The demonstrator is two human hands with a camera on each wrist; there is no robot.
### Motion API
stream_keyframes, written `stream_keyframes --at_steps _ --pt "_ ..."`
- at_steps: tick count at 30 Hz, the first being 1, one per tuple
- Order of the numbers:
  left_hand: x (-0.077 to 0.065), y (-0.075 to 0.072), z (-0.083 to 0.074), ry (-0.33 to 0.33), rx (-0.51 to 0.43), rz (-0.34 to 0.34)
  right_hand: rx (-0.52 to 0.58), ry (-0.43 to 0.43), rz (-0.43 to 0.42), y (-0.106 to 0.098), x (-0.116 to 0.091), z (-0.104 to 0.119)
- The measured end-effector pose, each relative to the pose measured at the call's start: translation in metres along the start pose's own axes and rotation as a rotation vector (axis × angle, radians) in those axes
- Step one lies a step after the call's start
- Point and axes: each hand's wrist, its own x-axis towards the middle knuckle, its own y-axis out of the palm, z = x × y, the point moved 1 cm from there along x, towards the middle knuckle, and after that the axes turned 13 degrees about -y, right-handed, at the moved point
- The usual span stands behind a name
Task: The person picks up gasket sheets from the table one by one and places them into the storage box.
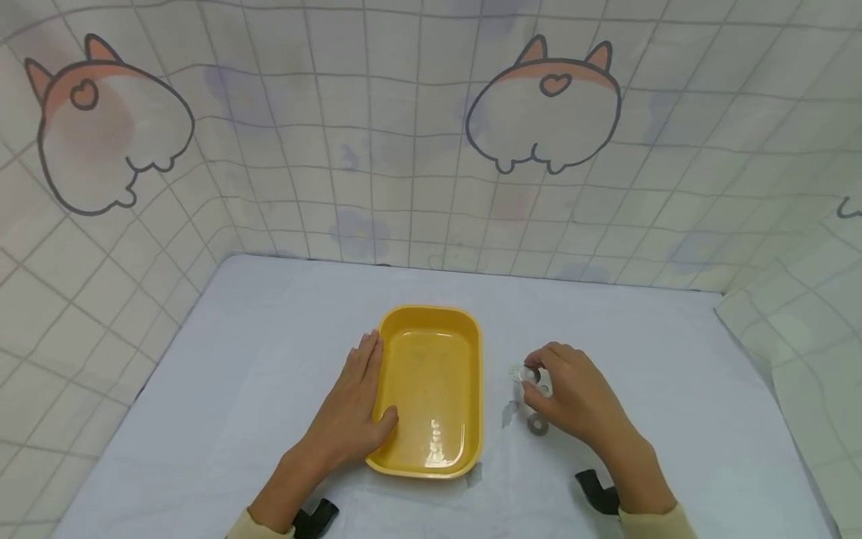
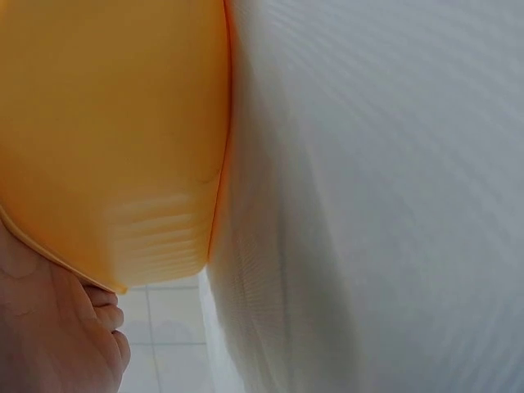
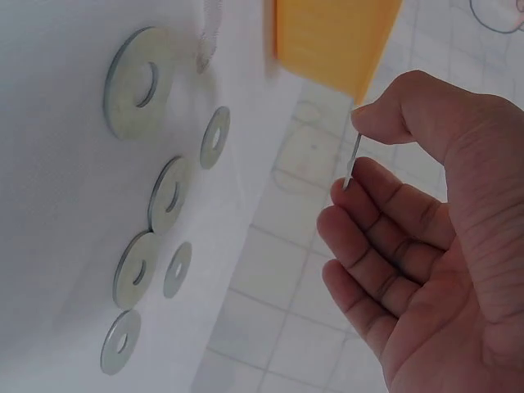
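My right hand (image 1: 572,389) is above the table, pinching a flat metal washer (image 3: 354,160) between thumb and fingertips, seen edge-on in the right wrist view. Below it, several silver washers of different sizes lie on the white cloth, among them a large washer (image 3: 137,86) and a separate one (image 1: 537,424) nearer me. My left hand (image 1: 346,415) rests along the left rim of a yellow tray (image 1: 477,389), with its fingers straight and its thumb over the rim. No objects show inside the tray.
Dark curved pieces (image 1: 598,492) show beside both wrists. Small grey patches (image 1: 509,412) mark the white cloth (image 1: 269,337) near the tray. Behind the table hangs a checked curtain (image 1: 404,150) with cartoon animals.
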Motion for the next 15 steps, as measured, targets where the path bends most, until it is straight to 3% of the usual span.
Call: stream_keyframes --at_steps 8,15 --pt "0.0 0.002 0.001 -0.003 -0.005 -0.002 0.009 -0.024 0.003 -0.001 0.008 0.004" --pt "-0.001 0.0 -0.001 -0.031 -0.024 0.038 0.067 -0.009 0.046 0.001 0.014 0.01"
